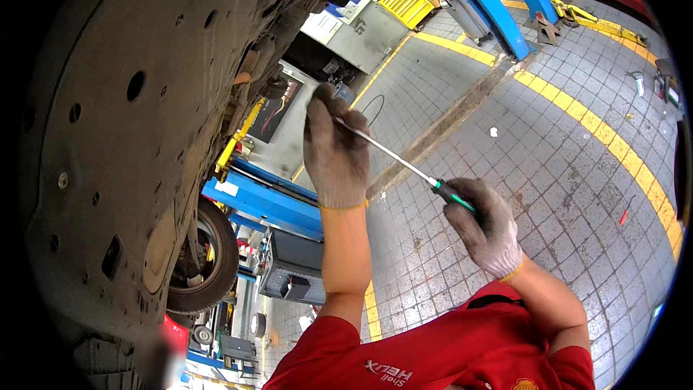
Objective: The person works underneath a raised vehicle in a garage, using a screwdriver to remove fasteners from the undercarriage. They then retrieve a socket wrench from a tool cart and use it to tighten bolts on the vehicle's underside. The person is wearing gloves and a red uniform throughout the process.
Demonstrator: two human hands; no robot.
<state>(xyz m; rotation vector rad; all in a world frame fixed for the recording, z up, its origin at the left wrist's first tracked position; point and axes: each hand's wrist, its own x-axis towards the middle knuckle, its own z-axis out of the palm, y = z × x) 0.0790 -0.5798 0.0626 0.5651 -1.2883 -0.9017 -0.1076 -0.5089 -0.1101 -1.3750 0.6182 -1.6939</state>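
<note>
My right hand (485,222), in a grey-and-white knit glove with dark, dirty fingers, is closed round the black-and-green handle of a screwdriver (395,157). The long metal shaft slants up and left to my left hand (337,162). That hand wears a similar dirty glove and is raised, its fingers curled at the end of the shaft. The very tip is hidden among them; whether they also hold something small does not show. Close by on the left, the dark underside panel (108,152) of a raised car fills the view, with round holes and fasteners in it.
A car wheel (204,256) hangs at lower left, near a blue lift beam (267,206). Beyond it stands a grey tool cart (292,263). Blue lift posts (497,18) and a yellow rack (406,3) stand farther off. Yellow lines cross the tiled floor (563,180), where a small red object (624,217) lies.
</note>
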